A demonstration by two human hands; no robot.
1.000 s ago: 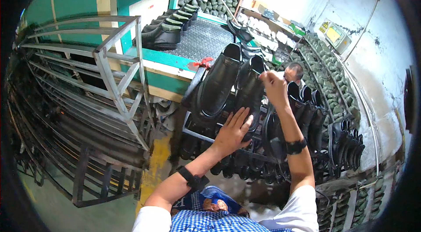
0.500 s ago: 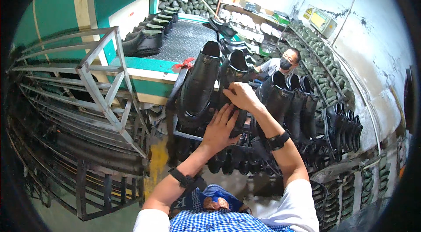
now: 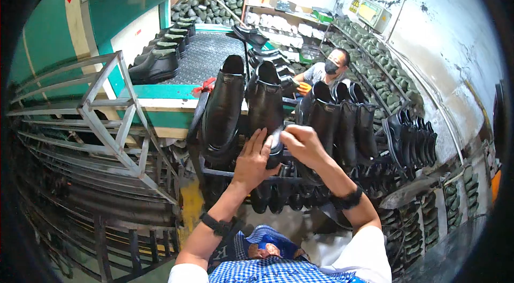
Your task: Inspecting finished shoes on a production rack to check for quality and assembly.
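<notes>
Btwn grey rack & shoe row, L fingers spread against blk shoe, R fingers curled, contents unclear.

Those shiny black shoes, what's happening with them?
A person's left hand lies against the toe of a shiny black leather-look shoe, fingers outstretched. Their right hand is curled at the toe's other side; I can't tell if it holds anything. A second black shoe stands just left. Farther back is a co-worker in grey.
</notes>
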